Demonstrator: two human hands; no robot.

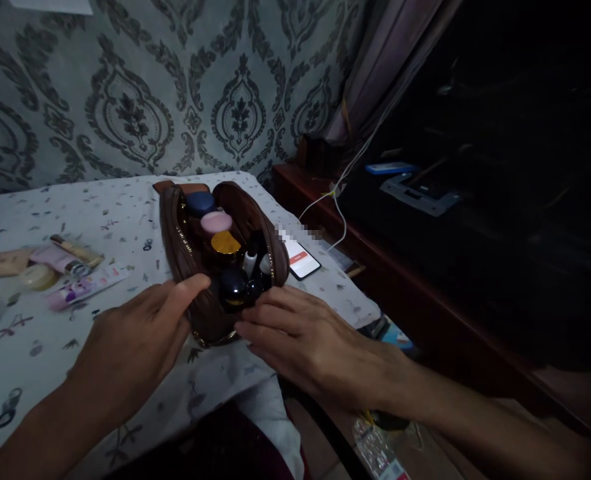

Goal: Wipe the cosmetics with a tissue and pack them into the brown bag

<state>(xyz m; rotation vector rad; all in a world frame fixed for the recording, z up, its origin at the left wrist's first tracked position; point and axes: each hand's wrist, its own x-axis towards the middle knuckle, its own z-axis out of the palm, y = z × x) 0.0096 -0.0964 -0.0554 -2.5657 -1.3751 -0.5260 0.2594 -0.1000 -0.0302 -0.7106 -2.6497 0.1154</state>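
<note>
A brown zippered cosmetic bag (175,243) lies unzipped on the bed, its mouth facing up. Inside are a dark blue lid (200,202), a pink oval item (216,222), a gold-topped jar (226,245), a dark round container (232,283) and small bottles, one of them a white-and-black bottle (250,262). My left hand (142,327) is closed on the bag's near left side, thumb over the rim. With curled fingers, my right hand (302,327) grips the near right rim beside the dark container. Some of its fingertips are hidden.
Left on the patterned sheet (140,267) lie a white-and-purple tube (88,287), a pale round jar (38,276) and other cosmetics. A lit phone (302,260) rests right of the bag. White cables (345,177) cross a dark wooden edge (375,257). A plastic bottle (375,447) is below.
</note>
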